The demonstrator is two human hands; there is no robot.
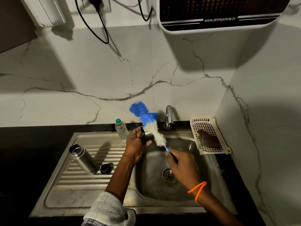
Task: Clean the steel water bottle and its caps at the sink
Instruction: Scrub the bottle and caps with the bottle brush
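Observation:
The steel water bottle (83, 159) lies open on the ribbed drainboard, left of the sink basin (184, 144). A black cap (105, 168) sits beside its base. My left hand (136, 144) holds a steel cap with a black strap over the basin's back left. My right hand (180, 162) grips the black handle of a bottle brush (151, 126) with white and blue bristles. The brush points up and away, its white bristles right next to the cap.
A small clear plastic bottle (121, 128) with a green cap stands at the sink's back edge. The tap (169, 118) rises behind the basin. A white perforated tray (209, 136) with a dark scrubber sits at the right. A water purifier (219, 12) hangs above.

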